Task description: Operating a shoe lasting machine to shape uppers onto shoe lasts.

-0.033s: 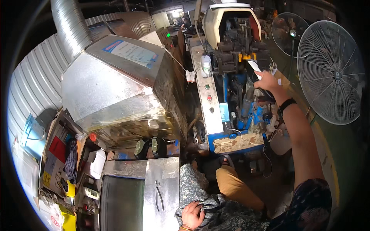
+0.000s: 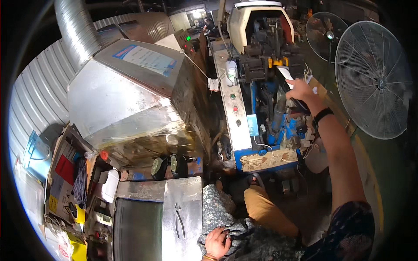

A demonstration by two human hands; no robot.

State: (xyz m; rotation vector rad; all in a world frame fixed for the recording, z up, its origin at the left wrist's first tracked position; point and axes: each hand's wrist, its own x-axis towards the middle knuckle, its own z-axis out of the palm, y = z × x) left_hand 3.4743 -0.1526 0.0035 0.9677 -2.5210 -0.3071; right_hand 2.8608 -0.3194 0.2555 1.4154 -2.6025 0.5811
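My right hand is stretched out far to the right, with its fingers closed around an elongated piece that has a white upper face and a dark part under the hand. Its exact kind is unclear. The piece's far end points toward the yellow parts of a dark and blue machine. At the lower edge, my left hand rests on grey floral cloth over my lap, its fingers loosely bent and apart. Pliers lie on the metal plate to the left of that hand.
Two large fans stand at the right. A metal hood with a silvery duct fills the left, beside a dark belt surface. Two dark shoe-shaped pieces stand near it. A panel with buttons runs along the machine.
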